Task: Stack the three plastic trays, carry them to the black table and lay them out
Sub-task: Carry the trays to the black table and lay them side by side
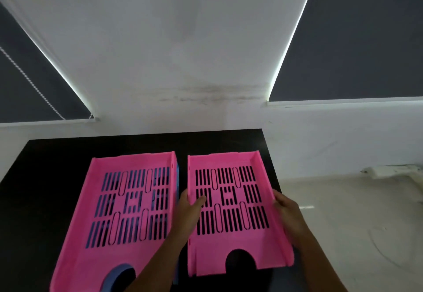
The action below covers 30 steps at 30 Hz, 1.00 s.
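Observation:
Two pink slotted trays lie side by side on the black table [57, 154]. The right pink tray [231, 241] is gripped at both long sides: my left hand [188, 209] on its left wall with the thumb inside, my right hand [288, 209] on its right wall. The left pink tray [96, 200] sits stacked on a blue tray [119, 273], which shows only through the slots, the front cut-out and along the right edge. A narrow gap separates the two pink trays.
The table stands against a white wall [183, 51] with dark roller blinds on both sides. To the right the table edge drops to a pale floor [354, 223], with a white object [389, 170] by the wall.

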Each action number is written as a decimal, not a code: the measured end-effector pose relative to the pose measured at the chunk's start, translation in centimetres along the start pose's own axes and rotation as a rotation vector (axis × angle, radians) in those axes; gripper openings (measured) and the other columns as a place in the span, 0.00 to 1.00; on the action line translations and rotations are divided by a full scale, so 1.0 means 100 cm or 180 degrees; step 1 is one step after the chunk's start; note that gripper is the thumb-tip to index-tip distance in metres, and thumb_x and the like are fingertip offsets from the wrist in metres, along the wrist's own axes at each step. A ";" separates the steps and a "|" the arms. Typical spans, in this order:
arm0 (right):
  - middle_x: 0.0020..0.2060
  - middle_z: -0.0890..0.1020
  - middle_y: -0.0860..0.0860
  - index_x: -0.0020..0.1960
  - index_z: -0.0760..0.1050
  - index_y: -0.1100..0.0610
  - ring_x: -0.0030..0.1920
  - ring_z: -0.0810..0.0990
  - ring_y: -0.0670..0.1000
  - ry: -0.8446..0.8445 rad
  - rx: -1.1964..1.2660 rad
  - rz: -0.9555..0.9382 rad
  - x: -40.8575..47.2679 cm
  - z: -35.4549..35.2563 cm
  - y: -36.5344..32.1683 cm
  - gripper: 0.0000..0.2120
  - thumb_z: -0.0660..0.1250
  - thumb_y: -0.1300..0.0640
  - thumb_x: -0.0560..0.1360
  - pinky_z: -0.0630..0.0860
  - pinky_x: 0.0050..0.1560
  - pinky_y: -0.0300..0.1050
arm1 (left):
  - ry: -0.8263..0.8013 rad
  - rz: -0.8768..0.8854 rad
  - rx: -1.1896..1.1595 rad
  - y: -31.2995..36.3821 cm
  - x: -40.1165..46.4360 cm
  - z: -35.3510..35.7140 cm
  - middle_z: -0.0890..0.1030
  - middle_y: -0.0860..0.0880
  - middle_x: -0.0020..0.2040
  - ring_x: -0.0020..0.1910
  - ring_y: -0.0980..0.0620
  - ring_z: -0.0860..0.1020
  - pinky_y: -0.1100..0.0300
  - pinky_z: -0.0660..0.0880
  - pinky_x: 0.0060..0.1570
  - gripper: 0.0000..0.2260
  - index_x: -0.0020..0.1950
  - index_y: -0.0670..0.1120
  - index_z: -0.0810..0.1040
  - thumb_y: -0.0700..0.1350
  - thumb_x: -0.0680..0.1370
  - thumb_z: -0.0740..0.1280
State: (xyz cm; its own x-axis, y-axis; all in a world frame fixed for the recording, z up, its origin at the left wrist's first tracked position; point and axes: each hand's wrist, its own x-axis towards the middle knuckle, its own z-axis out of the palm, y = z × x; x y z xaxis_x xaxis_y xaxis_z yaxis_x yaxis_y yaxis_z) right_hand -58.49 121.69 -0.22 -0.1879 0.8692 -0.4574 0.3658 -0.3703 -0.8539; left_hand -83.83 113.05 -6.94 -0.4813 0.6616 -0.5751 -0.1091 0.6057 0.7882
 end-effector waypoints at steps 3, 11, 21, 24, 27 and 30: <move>0.42 0.88 0.52 0.53 0.82 0.47 0.37 0.87 0.49 -0.0034 -0.0072 0.0114 0.007 0.007 0.007 0.12 0.60 0.56 0.82 0.81 0.35 0.39 | 0.0132 -0.0099 0.0206 -0.001 -0.002 0.003 0.72 0.47 0.75 0.71 0.44 0.73 0.38 0.71 0.68 0.42 0.77 0.54 0.64 0.66 0.65 0.67; 0.42 0.87 0.49 0.57 0.82 0.49 0.40 0.87 0.49 0.0070 -0.0400 0.0059 0.012 0.012 0.015 0.11 0.61 0.55 0.82 0.83 0.41 0.42 | 0.0033 -0.0100 0.0406 0.027 -0.026 0.002 0.68 0.46 0.78 0.72 0.42 0.72 0.37 0.71 0.68 0.36 0.79 0.53 0.59 0.58 0.74 0.67; 0.51 0.84 0.53 0.71 0.73 0.52 0.47 0.85 0.57 0.0627 -0.0184 -0.0375 0.001 0.054 -0.028 0.17 0.59 0.58 0.83 0.84 0.50 0.56 | 0.0150 0.0519 -0.0114 0.059 -0.049 -0.042 0.68 0.54 0.75 0.73 0.53 0.68 0.52 0.64 0.72 0.28 0.79 0.51 0.61 0.45 0.80 0.66; 0.68 0.78 0.55 0.75 0.69 0.51 0.64 0.80 0.58 0.0392 -0.0177 -0.0415 -0.006 0.089 -0.043 0.21 0.62 0.57 0.82 0.78 0.64 0.59 | 0.0246 0.0752 -0.0127 0.059 -0.050 -0.076 0.67 0.48 0.79 0.76 0.50 0.67 0.56 0.64 0.71 0.28 0.79 0.48 0.62 0.44 0.80 0.66; 0.74 0.73 0.51 0.76 0.69 0.54 0.73 0.71 0.52 0.0094 -0.0260 -0.0604 -0.018 0.129 -0.056 0.22 0.63 0.58 0.82 0.67 0.73 0.54 | 0.0403 0.0892 -0.0291 0.058 -0.053 -0.117 0.68 0.47 0.78 0.76 0.49 0.67 0.55 0.65 0.72 0.26 0.78 0.46 0.65 0.42 0.81 0.66; 0.74 0.73 0.52 0.76 0.68 0.55 0.73 0.70 0.50 -0.0104 -0.0295 -0.0688 -0.028 0.170 -0.059 0.22 0.63 0.58 0.82 0.66 0.70 0.45 | 0.0713 0.1034 -0.0206 0.049 -0.053 -0.167 0.70 0.47 0.77 0.75 0.47 0.69 0.46 0.67 0.73 0.25 0.78 0.48 0.66 0.44 0.81 0.66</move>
State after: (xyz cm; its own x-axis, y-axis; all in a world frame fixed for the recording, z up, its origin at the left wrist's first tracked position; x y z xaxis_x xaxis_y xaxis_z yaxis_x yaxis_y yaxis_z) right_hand -75.61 115.83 1.88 -0.2998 0.9134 -0.2755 0.3956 -0.1437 -0.9071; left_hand -96.32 105.15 3.60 -0.6767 0.6970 -0.2372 0.0289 0.3471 0.9374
